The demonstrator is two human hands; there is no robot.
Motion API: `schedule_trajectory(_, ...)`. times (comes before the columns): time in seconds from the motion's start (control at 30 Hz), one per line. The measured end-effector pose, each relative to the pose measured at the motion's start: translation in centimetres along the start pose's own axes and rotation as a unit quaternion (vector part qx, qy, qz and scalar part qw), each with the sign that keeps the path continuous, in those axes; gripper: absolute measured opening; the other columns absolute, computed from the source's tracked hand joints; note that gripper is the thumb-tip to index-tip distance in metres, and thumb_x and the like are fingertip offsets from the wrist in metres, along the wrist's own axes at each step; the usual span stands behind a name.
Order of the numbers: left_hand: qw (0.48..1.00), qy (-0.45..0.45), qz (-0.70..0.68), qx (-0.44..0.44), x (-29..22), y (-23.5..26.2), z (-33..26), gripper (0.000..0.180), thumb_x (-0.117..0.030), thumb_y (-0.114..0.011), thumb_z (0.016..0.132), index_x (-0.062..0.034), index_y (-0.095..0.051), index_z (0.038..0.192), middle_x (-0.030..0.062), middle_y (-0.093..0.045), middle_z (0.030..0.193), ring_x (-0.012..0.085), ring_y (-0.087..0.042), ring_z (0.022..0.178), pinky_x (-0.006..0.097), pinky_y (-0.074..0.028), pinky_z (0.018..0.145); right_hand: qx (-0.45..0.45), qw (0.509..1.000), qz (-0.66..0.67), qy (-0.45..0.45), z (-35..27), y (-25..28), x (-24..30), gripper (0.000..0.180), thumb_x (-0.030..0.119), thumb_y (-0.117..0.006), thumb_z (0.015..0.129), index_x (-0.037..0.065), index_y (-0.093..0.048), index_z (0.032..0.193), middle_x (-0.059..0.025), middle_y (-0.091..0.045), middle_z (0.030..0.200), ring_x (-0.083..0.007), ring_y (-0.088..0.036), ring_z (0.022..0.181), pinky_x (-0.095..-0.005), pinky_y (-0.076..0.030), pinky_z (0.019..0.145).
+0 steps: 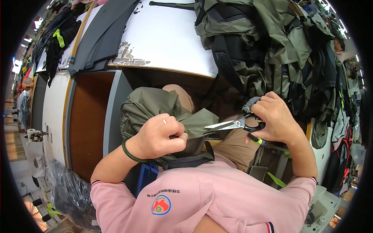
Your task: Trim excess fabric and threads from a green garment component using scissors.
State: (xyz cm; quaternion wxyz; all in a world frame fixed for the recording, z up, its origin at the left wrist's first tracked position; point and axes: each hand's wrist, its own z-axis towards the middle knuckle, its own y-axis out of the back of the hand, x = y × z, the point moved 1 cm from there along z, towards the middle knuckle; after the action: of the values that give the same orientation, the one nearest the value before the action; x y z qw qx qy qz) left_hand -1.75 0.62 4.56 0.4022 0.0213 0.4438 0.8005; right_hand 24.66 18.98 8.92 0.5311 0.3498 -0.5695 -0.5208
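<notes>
My left hand [162, 134] is closed in a pinch on the edge of an olive-green fabric piece [149, 106], which is bunched over my lap. A ring and a dark green bangle show on that hand and wrist. In my right hand [274, 116] is a pair of scissors [233, 124] with dark wrapped handles. The blades point left, slightly parted, and their tips lie beside the fabric edge near my left fingers. Whether the blades touch the cloth, I cannot tell. A small black tool with a yellow-green part [256, 140] sits just below the scissor handles, by my right fingers.
A white worktable [167, 37] with worn tape at its edge spans the far side. Dark grey flat panels [103, 35] lie on its left. Olive and black backpacks [268, 46] are heaped at the right. Below the tabletop are open grey-edged compartments [116, 105]. Clear plastic wrapping [70, 194] stands lower left.
</notes>
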Motion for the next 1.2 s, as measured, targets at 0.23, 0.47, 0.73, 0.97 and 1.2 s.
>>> schedule_trajectory(0.23, 1.000, -0.001, -0.008, 0.015, 0.0, 0.1, 0.1, 0.019, -0.001, -0.070, 0.069, -0.0101, -0.053, 0.072, 0.0029, -0.049, 0.078, 0.0173, -0.049, 0.062, 0.029, -0.040, 0.053, 0.017, 1.000, -0.007, 0.006, 0.5, 0.3, 0.6, 0.051, 0.045, -0.087, 0.054, 0.009, -0.056, 0.070, -0.0027, -0.053, 0.063, -0.0235, -0.057, 0.065, -0.0349, -0.044, 0.073)
schedule_trajectory(0.47, 1.000, -0.005, -0.003, 0.021, -0.1, 0.2, -0.1, 0.019, -0.002, -0.069, 0.070, -0.0100, -0.053, 0.073, 0.0035, -0.049, 0.079, 0.0179, -0.050, 0.063, 0.030, -0.041, 0.053, 0.011, 0.998, -0.055, 0.019, 0.1, -0.3, 0.4, 0.046, 0.039, -0.087, 0.055, 0.010, -0.057, 0.071, -0.0023, -0.053, 0.063, -0.0225, -0.057, 0.065, -0.0338, -0.044, 0.070)
schedule_trajectory(0.73, 0.998, 0.048, -0.045, 0.019, 0.6, -0.1, -0.6, 0.020, 0.004, -0.073, 0.066, -0.0056, -0.058, 0.075, 0.0042, -0.048, 0.078, 0.0206, -0.048, 0.060, 0.031, -0.038, 0.052, -0.046, 0.986, 0.150, -0.053, 1.3, -1.6, 0.9, 0.044, 0.030, -0.090, 0.057, 0.006, -0.058, 0.077, -0.0059, -0.055, 0.068, -0.0277, -0.055, 0.066, -0.0362, -0.044, 0.069)
schedule_trajectory(0.97, 0.817, 0.383, -0.411, 0.130, 1.3, 1.1, 1.0, 0.023, -0.004, -0.078, 0.076, -0.0023, -0.057, 0.086, 0.0041, -0.054, 0.080, 0.0149, -0.053, 0.070, 0.027, -0.045, 0.064, 0.077, 0.832, 0.532, -0.136, 4.7, -4.7, 4.6, 0.018, 0.014, -0.076, 0.079, 0.003, -0.062, 0.082, -0.0017, -0.061, 0.072, -0.0106, -0.057, 0.066, -0.0266, -0.044, 0.062)
schedule_trajectory(1.2, 0.784, 0.424, -0.414, 0.185, 3.4, 1.0, -0.9, 0.024, -0.010, -0.081, 0.079, -0.0041, -0.058, 0.086, -0.0032, -0.057, 0.079, 0.0044, -0.049, 0.074, 0.022, -0.041, 0.066, 0.129, 0.710, 0.643, -0.256, 5.0, -7.0, 3.7, 0.017, 0.015, -0.075, 0.080, 0.004, -0.063, 0.082, 0.0014, -0.059, 0.070, -0.0061, -0.054, 0.063, -0.0215, -0.043, 0.057)
